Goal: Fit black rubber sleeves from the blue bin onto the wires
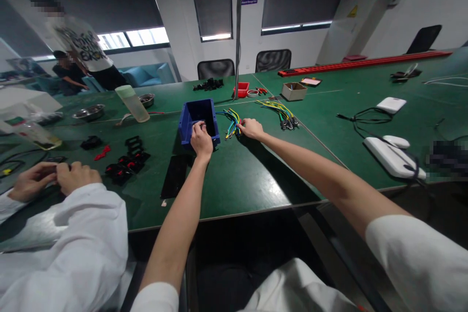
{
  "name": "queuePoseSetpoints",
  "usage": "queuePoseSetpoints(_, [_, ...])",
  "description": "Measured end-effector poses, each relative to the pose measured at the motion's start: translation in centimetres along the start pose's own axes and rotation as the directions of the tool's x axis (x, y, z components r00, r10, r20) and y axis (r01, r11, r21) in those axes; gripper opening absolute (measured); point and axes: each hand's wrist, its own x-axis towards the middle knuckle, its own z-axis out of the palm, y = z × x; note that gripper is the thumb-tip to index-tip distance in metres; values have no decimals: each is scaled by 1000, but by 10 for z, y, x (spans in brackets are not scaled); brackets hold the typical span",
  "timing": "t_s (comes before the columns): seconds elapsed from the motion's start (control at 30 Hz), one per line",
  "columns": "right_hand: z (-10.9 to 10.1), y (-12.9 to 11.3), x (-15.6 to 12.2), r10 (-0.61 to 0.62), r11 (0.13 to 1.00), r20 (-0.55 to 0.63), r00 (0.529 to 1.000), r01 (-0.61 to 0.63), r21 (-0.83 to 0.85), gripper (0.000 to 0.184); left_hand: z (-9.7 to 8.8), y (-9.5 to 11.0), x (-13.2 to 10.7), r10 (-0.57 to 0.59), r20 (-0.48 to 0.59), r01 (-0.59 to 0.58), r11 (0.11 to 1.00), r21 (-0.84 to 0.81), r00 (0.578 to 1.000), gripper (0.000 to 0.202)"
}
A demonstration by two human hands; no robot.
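Note:
My left hand (201, 139) reaches over the near rim of a blue plastic bin (198, 119) on the green table (237, 175). Its fingers are curled around a small dark part that I cannot make out. My right hand (250, 128) rests just right of the bin, fingers closed on a bundle of yellow, green and blue wires (231, 122). A second bundle of similar wires (281, 113) lies further right, apart from both hands.
A black phone (174, 175) lies near my left arm. Black and red connector parts (126, 160) sit left of it, where a co-worker's hands (54, 178) in white sleeves work. Also here: a plastic jar (132, 103), metal bowls (88, 112), a cardboard box (293, 90), white devices (393, 155).

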Motion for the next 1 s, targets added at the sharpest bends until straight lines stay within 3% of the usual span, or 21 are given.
queuePoseSetpoints(0.23, [4,-11,19,111,991,87,990,-117,65,46,0,1,0,-11,53,9,999,37,999,27])
queuePoseSetpoints(0.43, [2,-25,23,49,999,80,996,-47,-25,45,0,-1,-3,42,129,-57,992,109,991,30])
queuePoseSetpoints(0.7, [2,-26,28,19,998,82,996,-14,-62,36,1,-3,-3,69,119,-83,990,116,991,31])
queuePoseSetpoints(1.0, [2,-1,21,80,957,128,989,-112,268,29,-3,-2,-5,67,101,-72,996,53,993,30])
